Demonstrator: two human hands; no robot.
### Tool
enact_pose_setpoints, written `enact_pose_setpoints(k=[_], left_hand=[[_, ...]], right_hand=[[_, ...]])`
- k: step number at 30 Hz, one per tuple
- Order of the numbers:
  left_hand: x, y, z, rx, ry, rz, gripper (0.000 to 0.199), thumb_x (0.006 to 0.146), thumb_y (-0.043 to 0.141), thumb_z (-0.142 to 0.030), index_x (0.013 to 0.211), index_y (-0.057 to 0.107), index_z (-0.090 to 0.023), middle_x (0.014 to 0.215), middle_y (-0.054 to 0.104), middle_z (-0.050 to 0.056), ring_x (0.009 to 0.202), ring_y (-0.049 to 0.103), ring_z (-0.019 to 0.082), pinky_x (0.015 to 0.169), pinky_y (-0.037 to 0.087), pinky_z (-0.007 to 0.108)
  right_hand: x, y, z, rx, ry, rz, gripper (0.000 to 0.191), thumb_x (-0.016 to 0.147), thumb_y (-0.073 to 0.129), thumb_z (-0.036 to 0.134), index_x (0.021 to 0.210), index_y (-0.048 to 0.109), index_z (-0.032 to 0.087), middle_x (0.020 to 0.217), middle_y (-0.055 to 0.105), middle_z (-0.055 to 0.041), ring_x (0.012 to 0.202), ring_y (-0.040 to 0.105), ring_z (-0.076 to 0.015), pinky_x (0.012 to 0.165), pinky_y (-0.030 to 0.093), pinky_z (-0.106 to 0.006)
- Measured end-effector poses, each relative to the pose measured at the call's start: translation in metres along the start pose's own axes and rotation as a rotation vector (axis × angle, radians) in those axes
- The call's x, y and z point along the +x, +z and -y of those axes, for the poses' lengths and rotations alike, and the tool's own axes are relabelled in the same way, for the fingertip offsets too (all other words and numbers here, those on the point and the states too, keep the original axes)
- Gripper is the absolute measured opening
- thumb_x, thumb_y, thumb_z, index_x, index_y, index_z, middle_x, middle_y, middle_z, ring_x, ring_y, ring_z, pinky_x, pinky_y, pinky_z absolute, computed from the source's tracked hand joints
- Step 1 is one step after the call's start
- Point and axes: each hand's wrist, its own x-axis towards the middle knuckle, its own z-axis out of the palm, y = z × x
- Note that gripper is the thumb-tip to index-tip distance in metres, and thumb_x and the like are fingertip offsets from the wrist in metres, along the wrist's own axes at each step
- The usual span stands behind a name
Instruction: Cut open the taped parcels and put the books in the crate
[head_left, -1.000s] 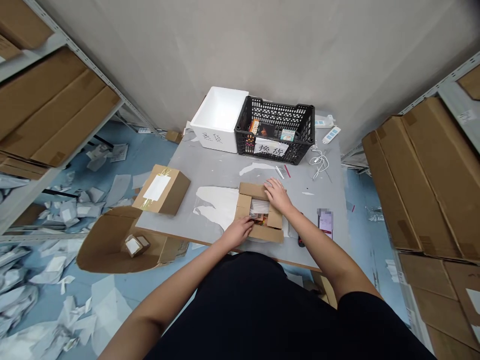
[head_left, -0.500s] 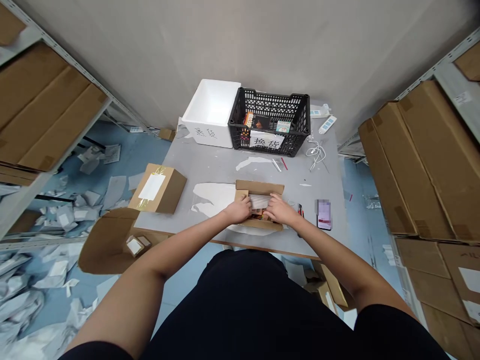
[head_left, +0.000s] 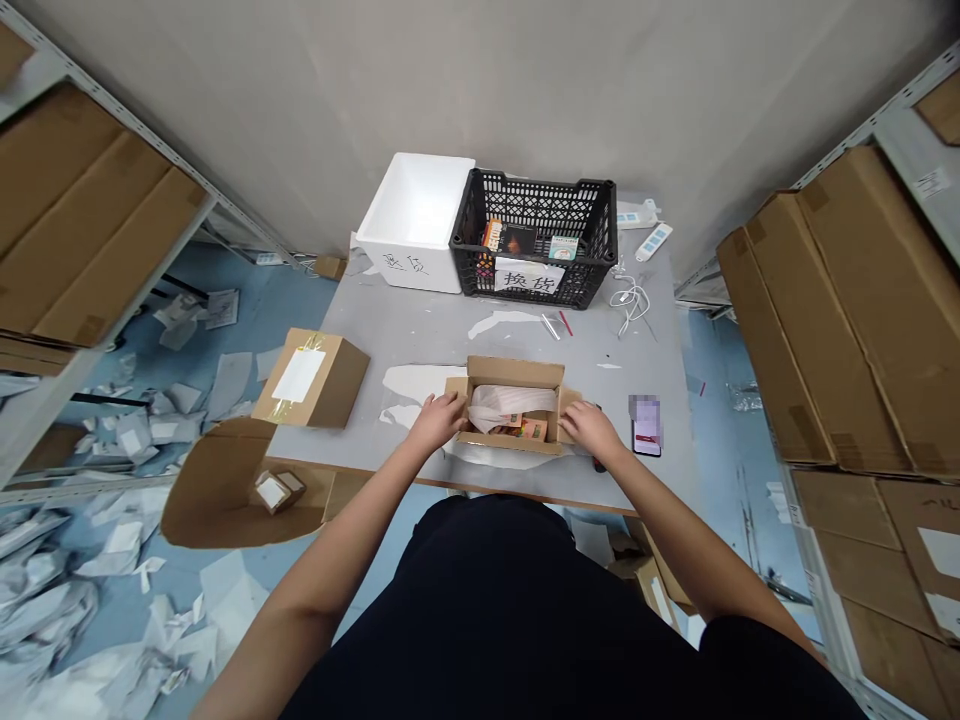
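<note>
- Two bare hands work opposite ends of the open box (head_left: pixel 510 443), which sits upright near the front edge of the table (head_left: pixel 405 330).
- On my feed the left hand (head_left: pixel 439 420) is palm down, fingers curled at the left flap (head_left: pixel 457 385), the forearm slanting up from the lower left.
- I see the right hand (head_left: pixel 591 425) mirror it, fingertips bent over the right flap (head_left: pixel 571 400), its forearm reaching in from the lower right.
- Both hands touch cardboard, though I cannot tell whether they pinch the flaps or merely press them.
- Between the hands I can see white wrap (head_left: pixel 517 400) and orange-red packs (head_left: pixel 533 429) inside the box.
- Beyond the right hand lies a phone (head_left: pixel 646 425); well left of the left hand stands a taped carton (head_left: pixel 300 380).
</note>
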Motion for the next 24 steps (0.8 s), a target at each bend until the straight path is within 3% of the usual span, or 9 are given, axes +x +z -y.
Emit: enact_pose_setpoints(k=[5, 9, 13, 15, 18, 21, 24], left_hand=[[0.011, -0.007, -0.015, 0.032, 0.136, -0.035, 0.037, 0.084, 0.055, -0.021, 0.121, 0.058, -0.019, 0.121, 0.060, 0.013, 0.117, 0.054, 0.027, 0.102, 0.039, 0.039], [0.027, -0.004, -0.031, -0.001, 0.141, 0.110, 0.069, 0.075, 0.072, -0.030, 0.137, 0.044, -0.020, 0.140, 0.049, 0.016, 0.125, 0.050, 0.029, 0.103, 0.040, 0.037], [0.043, 0.005, -0.046, 0.033, 0.156, 0.216, 0.093, 0.064, 0.082, -0.036, 0.142, 0.035, -0.016, 0.148, 0.039, 0.021, 0.134, 0.041, 0.032, 0.106, 0.037, 0.037], [0.048, 0.008, -0.051, 0.062, 0.173, 0.215, 0.090, 0.064, 0.082, -0.031, 0.140, 0.037, -0.015, 0.147, 0.041, 0.021, 0.134, 0.041, 0.032, 0.107, 0.036, 0.038], [0.052, 0.012, -0.055, 0.070, 0.152, 0.212, 0.078, 0.069, 0.078, -0.025, 0.137, 0.042, -0.015, 0.134, 0.054, 0.021, 0.123, 0.052, 0.032, 0.100, 0.042, 0.039], [0.052, 0.011, -0.055, 0.053, 0.116, 0.197, 0.057, 0.078, 0.068, -0.024, 0.131, 0.049, -0.014, 0.116, 0.064, 0.018, 0.107, 0.062, 0.029, 0.091, 0.047, 0.037], [0.051, 0.007, -0.051, 0.019, 0.083, 0.158, 0.035, 0.087, 0.052, -0.019, 0.121, 0.058, -0.016, 0.114, 0.066, 0.014, 0.103, 0.064, 0.025, 0.091, 0.047, 0.034]], right_hand=[[0.016, -0.014, 0.037, -0.009, -0.117, -0.040, 0.022, 0.096, 0.047, 0.025, 0.109, 0.063, 0.020, 0.105, 0.065, -0.0097, 0.100, 0.056, -0.0244, 0.089, 0.039, -0.036], [0.040, -0.015, 0.063, -0.021, -0.217, 0.042, 0.038, 0.088, 0.057, 0.018, 0.126, 0.056, 0.019, 0.120, 0.061, -0.0122, 0.109, 0.054, -0.0262, 0.090, 0.040, -0.036], [0.063, -0.002, 0.073, -0.133, -0.085, 0.119, 0.051, 0.083, 0.060, 0.014, 0.133, 0.052, 0.017, 0.124, 0.059, -0.0195, 0.113, 0.053, -0.0320, 0.094, 0.038, -0.044], [0.071, 0.005, 0.074, -0.139, 0.001, 0.134, 0.047, 0.083, 0.060, 0.016, 0.130, 0.055, 0.015, 0.120, 0.061, -0.0224, 0.110, 0.055, -0.0336, 0.093, 0.039, -0.047], [0.078, 0.009, 0.070, -0.107, 0.078, 0.134, 0.031, 0.085, 0.055, 0.014, 0.115, 0.064, 0.013, 0.110, 0.065, -0.0232, 0.103, 0.060, -0.0329, 0.087, 0.041, -0.045], [0.081, 0.006, 0.064, -0.042, 0.150, 0.131, 0.023, 0.086, 0.050, 0.009, 0.101, 0.067, 0.015, 0.100, 0.069, -0.0185, 0.095, 0.065, -0.0290, 0.081, 0.043, -0.038], [0.079, 0.000, 0.059, 0.059, 0.204, 0.097, 0.024, 0.087, 0.047, 0.009, 0.097, 0.066, 0.020, 0.098, 0.071, -0.0126, 0.093, 0.066, -0.0258, 0.079, 0.043, -0.034]])
